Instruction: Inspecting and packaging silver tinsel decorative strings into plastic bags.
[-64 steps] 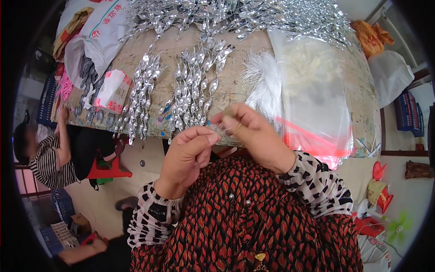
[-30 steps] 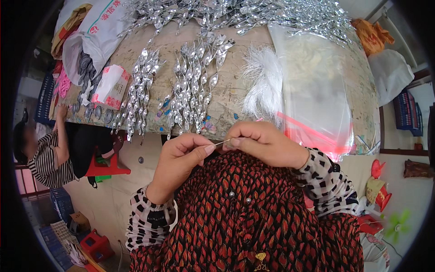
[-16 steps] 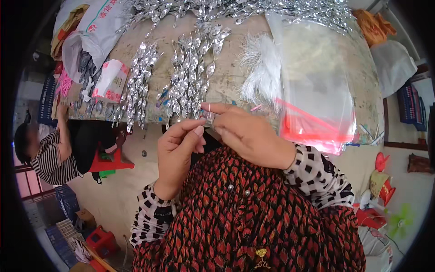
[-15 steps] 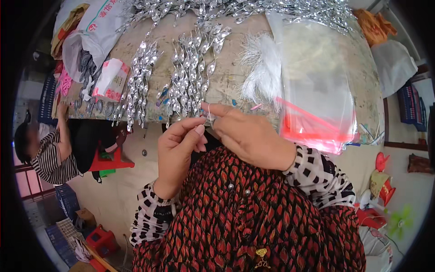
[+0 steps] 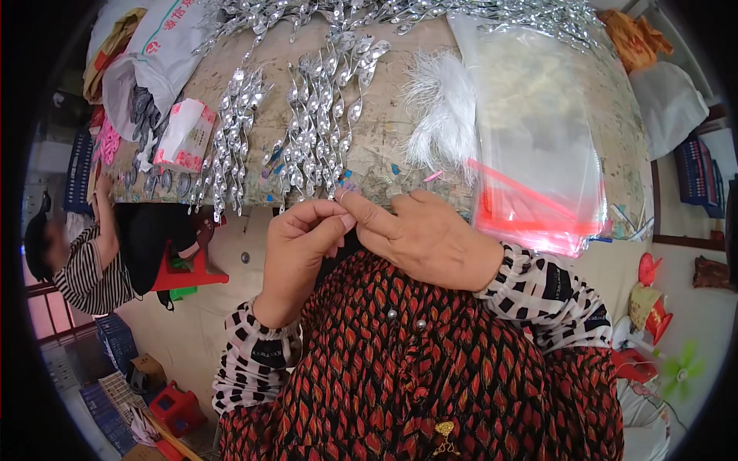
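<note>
Just off the table's near edge, my two hands meet at the fingertips. My left hand [image 5: 300, 250] is closed, thumb pressed against its index finger. My right hand [image 5: 427, 240] reaches in from the right with its fingers bent and pressed together. A fine white thread [image 5: 343, 197] shows at the right index fingertip; the rest of it is hidden between the fingers. Directly beyond lie twisted silver strands [image 5: 317, 127] dotted with shiny spots. A second bunch of silver strands [image 5: 231, 142] is left of them. A frayed bundle of white threads [image 5: 446, 115] lies beyond my right hand.
Transparent plastic bags [image 5: 542, 138] with red edges lie at the table's right. More silver strands [image 5: 507, 17] spread along the far side. A tissue pack [image 5: 188, 134] and a white sack [image 5: 165, 54] are at left. Another person [image 5: 92, 257] sits beyond, near a red stool [image 5: 196, 269].
Both hands stay near the same spot, and the fingertips have come closer together. The thread loop standing up at the right fingers has drawn small. My right hand has turned slightly.
</note>
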Tool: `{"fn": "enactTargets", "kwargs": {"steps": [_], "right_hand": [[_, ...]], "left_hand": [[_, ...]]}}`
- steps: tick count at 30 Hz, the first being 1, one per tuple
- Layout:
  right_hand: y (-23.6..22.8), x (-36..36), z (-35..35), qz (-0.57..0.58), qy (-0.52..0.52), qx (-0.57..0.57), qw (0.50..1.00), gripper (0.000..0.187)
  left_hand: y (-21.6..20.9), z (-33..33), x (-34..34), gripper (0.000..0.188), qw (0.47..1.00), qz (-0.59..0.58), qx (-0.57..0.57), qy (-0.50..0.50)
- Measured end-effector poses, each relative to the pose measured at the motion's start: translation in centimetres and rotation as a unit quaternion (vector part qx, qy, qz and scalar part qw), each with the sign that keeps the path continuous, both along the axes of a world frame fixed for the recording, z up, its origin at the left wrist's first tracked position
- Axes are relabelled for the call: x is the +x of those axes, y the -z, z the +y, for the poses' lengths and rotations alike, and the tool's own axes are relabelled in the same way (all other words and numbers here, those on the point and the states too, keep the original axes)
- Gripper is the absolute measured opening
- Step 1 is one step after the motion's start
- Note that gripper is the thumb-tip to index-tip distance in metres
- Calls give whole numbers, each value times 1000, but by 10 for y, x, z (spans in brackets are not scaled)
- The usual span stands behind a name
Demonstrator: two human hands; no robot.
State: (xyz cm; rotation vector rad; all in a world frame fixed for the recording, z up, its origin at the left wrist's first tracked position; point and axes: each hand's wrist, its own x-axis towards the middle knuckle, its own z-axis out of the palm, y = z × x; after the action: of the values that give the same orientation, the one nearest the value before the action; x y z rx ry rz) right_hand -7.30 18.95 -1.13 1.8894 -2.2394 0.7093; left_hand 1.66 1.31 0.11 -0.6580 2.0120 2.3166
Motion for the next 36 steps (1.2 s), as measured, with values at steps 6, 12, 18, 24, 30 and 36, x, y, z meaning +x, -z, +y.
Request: {"fn": "enactTargets", "kwargs": {"steps": [6,12,18,24,30,36], "right_hand": [[-9,-8,-3,-227,-38,-49,972,22],[-27,-31,-16,-135,1,71,988,27],[-42,-48,-38,-199,-73,66,975,23],[-40,-42,-53,-150,-112,134,973,28],[-36,-39,-51,-620,-84,126,770,38],[-19,-15,-47,-782,-77,-39,617,38]], "left_hand": [[-13,-26,-10,4,992,-89,65,64],[-16,-34,-15,7,977,-136,122,107],[-22,-43,-15,6,968,-129,163,144],[-13,-40,-6,7,968,-138,107,180],[-26,-31,10,6,995,-22,16,97],[-31,-29,12,6,996,-6,25,81]]}}
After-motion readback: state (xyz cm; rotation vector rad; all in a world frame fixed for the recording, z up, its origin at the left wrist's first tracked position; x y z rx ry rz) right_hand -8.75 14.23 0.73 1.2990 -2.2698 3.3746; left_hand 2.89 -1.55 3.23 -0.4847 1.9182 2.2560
